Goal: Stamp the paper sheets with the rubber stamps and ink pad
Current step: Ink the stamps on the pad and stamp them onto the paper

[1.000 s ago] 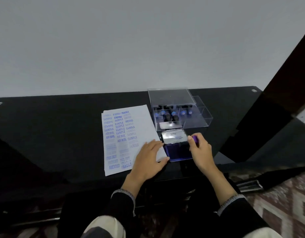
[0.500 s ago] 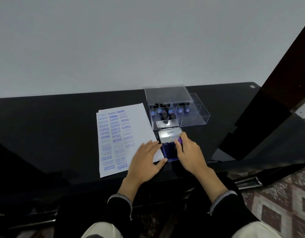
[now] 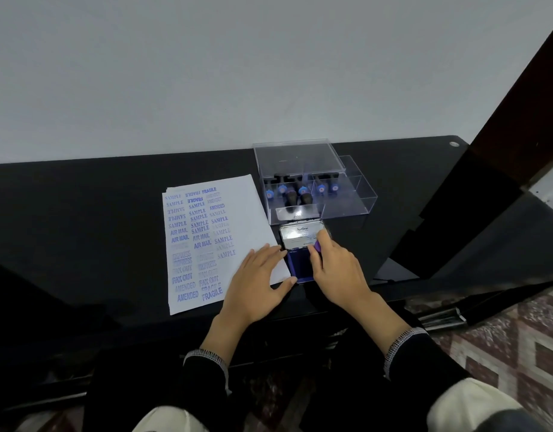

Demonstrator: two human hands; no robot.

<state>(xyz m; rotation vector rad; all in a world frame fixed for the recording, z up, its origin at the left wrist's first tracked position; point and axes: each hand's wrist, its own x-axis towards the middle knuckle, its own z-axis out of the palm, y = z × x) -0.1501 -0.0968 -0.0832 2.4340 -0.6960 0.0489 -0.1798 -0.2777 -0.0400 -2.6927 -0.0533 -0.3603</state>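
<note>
A stack of white paper sheets lies on the black table, its top sheet covered on the left with blue stamped words. My left hand rests flat on the sheet's lower right corner. Right of it sits an open ink pad with its silver lid raised. My right hand grips a purple-topped rubber stamp over the blue pad; its base is hidden by my fingers. More stamps lie in a clear box behind.
The clear plastic box with its lid stands behind the ink pad. The black glass table ends close to my body, against a white wall. A dark slanted panel rises at right above patterned floor.
My right hand has moved left with the stamp, from the pad's right edge to over the blue pad. My left hand stays on the paper. The view has shifted slightly.
</note>
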